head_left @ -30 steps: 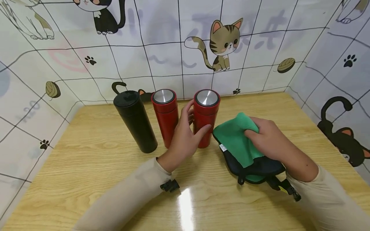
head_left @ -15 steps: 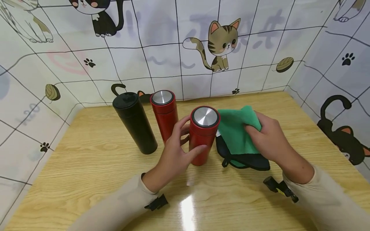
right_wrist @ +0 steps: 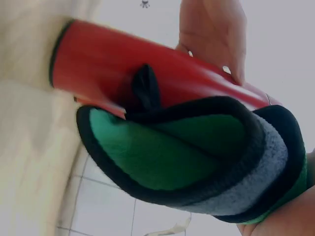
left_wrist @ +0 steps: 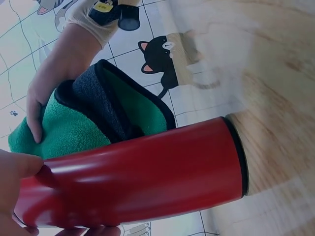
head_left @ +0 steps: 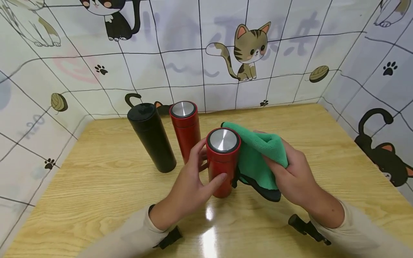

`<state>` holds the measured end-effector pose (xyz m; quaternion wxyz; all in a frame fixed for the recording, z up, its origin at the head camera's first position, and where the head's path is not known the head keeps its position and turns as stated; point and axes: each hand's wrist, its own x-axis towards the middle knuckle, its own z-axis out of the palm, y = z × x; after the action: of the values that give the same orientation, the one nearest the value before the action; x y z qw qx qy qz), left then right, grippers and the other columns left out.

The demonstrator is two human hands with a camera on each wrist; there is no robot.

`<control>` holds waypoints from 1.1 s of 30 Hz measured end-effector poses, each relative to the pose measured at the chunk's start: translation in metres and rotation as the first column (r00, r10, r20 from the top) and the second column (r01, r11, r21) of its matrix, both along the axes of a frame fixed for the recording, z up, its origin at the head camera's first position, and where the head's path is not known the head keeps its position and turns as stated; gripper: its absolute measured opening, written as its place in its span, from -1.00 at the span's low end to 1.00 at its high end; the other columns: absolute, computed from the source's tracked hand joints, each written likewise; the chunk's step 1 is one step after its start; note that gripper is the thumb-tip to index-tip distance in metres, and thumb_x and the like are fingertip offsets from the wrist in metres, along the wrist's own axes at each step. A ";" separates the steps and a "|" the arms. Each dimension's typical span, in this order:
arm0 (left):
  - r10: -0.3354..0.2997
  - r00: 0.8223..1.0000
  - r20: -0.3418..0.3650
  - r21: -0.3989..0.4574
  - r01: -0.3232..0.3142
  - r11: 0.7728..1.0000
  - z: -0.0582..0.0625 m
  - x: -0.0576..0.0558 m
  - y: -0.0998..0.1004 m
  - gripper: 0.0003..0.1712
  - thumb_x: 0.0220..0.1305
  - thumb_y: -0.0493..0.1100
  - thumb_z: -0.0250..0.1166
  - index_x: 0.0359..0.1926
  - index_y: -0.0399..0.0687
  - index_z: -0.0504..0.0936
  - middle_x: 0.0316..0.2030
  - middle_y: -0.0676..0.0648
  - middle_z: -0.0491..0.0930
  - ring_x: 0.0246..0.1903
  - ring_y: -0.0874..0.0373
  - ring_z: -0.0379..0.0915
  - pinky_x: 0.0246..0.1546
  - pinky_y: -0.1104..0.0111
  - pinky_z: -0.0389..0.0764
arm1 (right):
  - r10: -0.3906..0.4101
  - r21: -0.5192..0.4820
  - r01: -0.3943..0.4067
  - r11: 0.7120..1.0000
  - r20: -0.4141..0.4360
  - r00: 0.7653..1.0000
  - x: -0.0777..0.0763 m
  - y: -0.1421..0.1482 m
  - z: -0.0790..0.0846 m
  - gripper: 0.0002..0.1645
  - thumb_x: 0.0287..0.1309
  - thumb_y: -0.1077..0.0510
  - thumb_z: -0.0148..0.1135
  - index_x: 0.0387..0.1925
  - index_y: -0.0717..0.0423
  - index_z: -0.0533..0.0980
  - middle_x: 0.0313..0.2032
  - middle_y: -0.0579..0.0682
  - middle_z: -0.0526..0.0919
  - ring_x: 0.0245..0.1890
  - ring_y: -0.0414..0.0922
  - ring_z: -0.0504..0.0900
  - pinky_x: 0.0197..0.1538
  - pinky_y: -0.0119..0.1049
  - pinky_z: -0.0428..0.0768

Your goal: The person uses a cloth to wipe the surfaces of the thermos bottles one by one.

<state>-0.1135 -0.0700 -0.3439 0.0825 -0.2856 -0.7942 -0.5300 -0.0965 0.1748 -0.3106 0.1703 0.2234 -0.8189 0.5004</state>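
Note:
My left hand [head_left: 188, 186] grips a red thermos flask [head_left: 221, 172] with a steel-topped lid, its thumb across the front and fingers round the far side. My right hand [head_left: 295, 175] holds a bunched green cloth [head_left: 258, 154] with a dark grey back and black edging. In the left wrist view the cloth [left_wrist: 74, 132] lies against the flask's side. A black loop [right_wrist: 146, 87] on it shows in front of the flask in the right wrist view. Whether the flask's base touches the table cannot be told.
A second red thermos flask [head_left: 185, 129] stands behind the left hand, beside a taller-looking black flask [head_left: 153, 139]. The wooden table [head_left: 96, 200] meets cat-printed wall sheeting [head_left: 180, 64] at the back and sides.
The left hand has brought its red flask toward the front and slightly left, away from the other flasks. The right hand has moved the cloth left, up to that flask.

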 end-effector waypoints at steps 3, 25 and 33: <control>0.011 1.000 -0.010 -0.029 -0.011 1.000 -0.001 0.000 0.000 0.05 0.24 -0.14 0.42 0.54 0.21 -0.07 0.27 0.00 0.49 0.27 0.10 0.44 0.16 0.11 0.62 | 0.034 -0.008 -0.034 0.999 -0.013 0.999 0.000 -0.005 -0.005 -0.37 0.38 0.42 0.01 0.39 -0.06 0.39 0.28 -0.17 0.55 0.22 -0.35 0.55 0.16 -0.52 0.55; 0.031 0.999 -0.012 -0.167 -0.033 0.985 0.000 -0.003 -0.005 0.09 0.19 -0.01 0.47 0.54 0.17 -0.05 0.26 0.11 0.44 0.22 0.22 0.44 0.10 0.32 0.64 | -0.029 0.030 0.028 0.999 0.049 0.998 -0.002 -0.015 -0.021 -0.45 0.23 0.40 0.25 0.25 0.09 0.51 0.12 0.06 0.68 0.04 -0.39 0.64 0.03 -0.53 0.61; 0.021 1.000 -0.003 -0.157 -0.021 0.987 -0.001 -0.005 -0.006 0.08 0.17 -0.01 0.48 0.53 0.16 -0.02 0.26 0.13 0.43 0.22 0.24 0.44 0.10 0.34 0.63 | -0.028 0.071 0.017 0.997 0.158 0.987 -0.003 -0.013 -0.023 -0.56 0.33 0.28 0.21 0.23 0.14 0.53 0.08 0.08 0.70 -0.05 -0.33 0.69 -0.03 -0.43 0.66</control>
<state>-0.1190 -0.0758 -0.3451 0.0660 -0.2833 -0.8363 -0.4648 -0.0992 0.1613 -0.3333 0.1024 0.1791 -0.8492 0.4861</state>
